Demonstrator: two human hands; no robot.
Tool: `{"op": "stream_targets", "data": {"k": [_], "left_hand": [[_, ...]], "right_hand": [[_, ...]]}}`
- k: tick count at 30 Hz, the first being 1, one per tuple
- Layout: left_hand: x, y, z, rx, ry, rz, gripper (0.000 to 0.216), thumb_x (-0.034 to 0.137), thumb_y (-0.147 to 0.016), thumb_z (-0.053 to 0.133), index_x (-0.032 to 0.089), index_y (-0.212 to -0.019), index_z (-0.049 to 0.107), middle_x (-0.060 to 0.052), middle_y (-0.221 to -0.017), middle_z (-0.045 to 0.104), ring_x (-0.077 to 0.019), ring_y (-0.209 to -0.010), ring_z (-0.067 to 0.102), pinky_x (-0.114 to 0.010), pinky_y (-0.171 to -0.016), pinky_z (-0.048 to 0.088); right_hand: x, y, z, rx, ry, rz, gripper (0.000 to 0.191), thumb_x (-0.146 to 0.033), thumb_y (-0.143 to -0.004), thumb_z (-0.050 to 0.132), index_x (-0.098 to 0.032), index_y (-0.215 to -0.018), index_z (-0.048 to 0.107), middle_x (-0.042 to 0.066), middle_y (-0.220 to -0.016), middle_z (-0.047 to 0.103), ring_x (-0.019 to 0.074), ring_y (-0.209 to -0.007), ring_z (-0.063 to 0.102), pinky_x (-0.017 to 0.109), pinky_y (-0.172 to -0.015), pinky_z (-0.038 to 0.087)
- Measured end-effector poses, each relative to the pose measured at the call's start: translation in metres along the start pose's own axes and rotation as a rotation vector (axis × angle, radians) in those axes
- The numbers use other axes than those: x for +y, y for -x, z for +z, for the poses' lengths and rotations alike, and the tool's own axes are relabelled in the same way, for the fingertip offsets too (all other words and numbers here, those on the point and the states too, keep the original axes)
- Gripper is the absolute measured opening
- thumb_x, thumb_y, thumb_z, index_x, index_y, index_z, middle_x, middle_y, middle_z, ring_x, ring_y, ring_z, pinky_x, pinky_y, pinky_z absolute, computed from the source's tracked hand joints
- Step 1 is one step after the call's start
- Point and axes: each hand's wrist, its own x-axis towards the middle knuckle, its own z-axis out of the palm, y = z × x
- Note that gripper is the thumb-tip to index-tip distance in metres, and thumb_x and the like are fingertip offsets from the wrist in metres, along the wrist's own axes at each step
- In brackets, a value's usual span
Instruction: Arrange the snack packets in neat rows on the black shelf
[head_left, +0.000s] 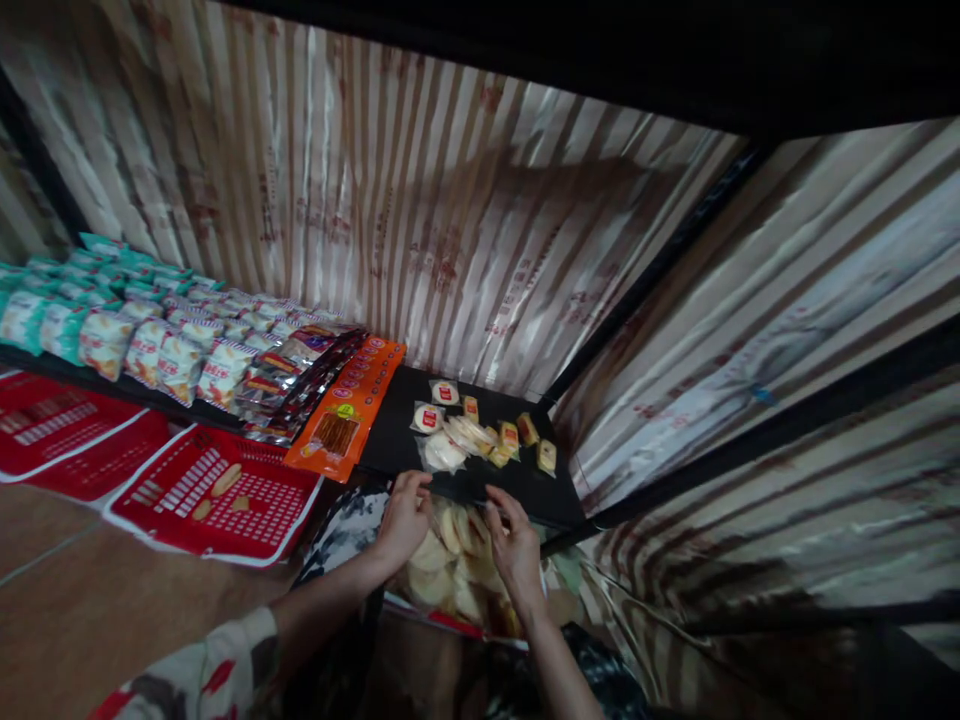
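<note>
My left hand (409,518) and my right hand (516,550) are side by side at the front edge of a black shelf (405,400). The fingers of both are curled in; what they pinch, if anything, I cannot make out. Below and between them is an open container full of pale round wrapped snacks (457,575), its lower rim partly showing. On the shelf just beyond my fingers lies a loose cluster of white round wrapped crackers (444,450) and small yellow wrapped snacks (510,437).
Left of the cluster lies an orange snack packet (349,405), beside dark shiny packets (289,375). Rows of white packets (180,360) and green packets (64,325) fill the left shelf. Red baskets (285,520) stand below. Dark posts (660,245) and striped sheeting (450,220) surround the shelf.
</note>
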Motion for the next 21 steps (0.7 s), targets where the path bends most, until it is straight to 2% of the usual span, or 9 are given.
{"op": "stream_targets", "data": {"k": [3,6,8,11,14,17,21], "left_hand": [[0.001,-0.028,0.011,-0.02,0.073,-0.205,0.035,0.002,-0.071,0.048,0.013,-0.104,0.054,-0.01,-0.108,0.053,-0.0106,-0.077,0.059,-0.024,-0.07,0.051],[0.005,-0.049,0.024,-0.023,0.265,-0.364,0.038,0.008,-0.078,0.048,0.011,-0.116,0.045,-0.014,-0.109,0.053,-0.0115,-0.075,0.06,-0.021,-0.059,0.053],[0.007,-0.06,0.032,0.0,0.391,-0.45,0.039,0.011,-0.081,0.047,0.01,-0.119,0.04,-0.013,-0.102,0.056,-0.0118,-0.072,0.061,-0.021,-0.054,0.053],[0.007,-0.075,0.041,0.056,0.459,-0.552,0.034,0.014,-0.083,0.048,0.01,-0.116,0.04,-0.008,-0.087,0.058,-0.0099,-0.062,0.061,-0.021,-0.049,0.054],[0.003,-0.088,0.046,0.051,0.469,-0.583,0.018,0.015,-0.084,0.048,0.01,-0.101,0.047,-0.002,-0.073,0.056,-0.0081,-0.053,0.059,-0.02,-0.047,0.054],[-0.002,-0.094,0.049,0.037,0.461,-0.574,0.003,0.014,-0.083,0.049,0.012,-0.085,0.05,0.002,-0.063,0.053,-0.0073,-0.049,0.058,-0.019,-0.045,0.053],[-0.006,-0.096,0.047,0.031,0.402,-0.543,0.002,0.013,-0.081,0.048,0.014,-0.08,0.05,0.003,-0.062,0.052,-0.0075,-0.047,0.056,-0.015,-0.038,0.046]], "right_hand": [[-0.01,-0.032,0.008,0.029,0.108,-0.148,0.039,-0.04,-0.084,0.043,-0.018,-0.109,0.063,0.012,-0.121,0.057,0.0226,-0.114,0.05,0.04,-0.097,0.04],[-0.012,-0.058,0.019,0.034,0.224,-0.224,0.037,-0.037,-0.084,0.045,-0.019,-0.113,0.062,0.011,-0.13,0.05,0.0239,-0.121,0.043,0.041,-0.099,0.037],[-0.009,-0.071,0.027,0.019,0.283,-0.261,0.036,-0.034,-0.084,0.046,-0.019,-0.115,0.06,0.01,-0.132,0.049,0.0242,-0.123,0.04,0.042,-0.1,0.036],[-0.004,-0.082,0.035,-0.002,0.35,-0.303,0.032,-0.03,-0.086,0.045,-0.018,-0.109,0.063,0.01,-0.128,0.053,0.0242,-0.12,0.043,0.041,-0.097,0.039],[-0.004,-0.085,0.037,0.008,0.422,-0.315,0.03,-0.028,-0.087,0.042,-0.016,-0.098,0.068,0.011,-0.12,0.059,0.0232,-0.111,0.048,0.038,-0.093,0.042],[-0.012,-0.086,0.034,-0.007,0.517,-0.308,0.028,-0.03,-0.086,0.045,-0.018,-0.096,0.068,0.007,-0.117,0.061,0.0229,-0.105,0.05,0.037,-0.091,0.043],[-0.019,-0.092,0.032,-0.046,0.575,-0.306,0.03,-0.033,-0.085,0.047,-0.017,-0.102,0.066,0.007,-0.119,0.06,0.0243,-0.111,0.047,0.039,-0.097,0.039]]}}
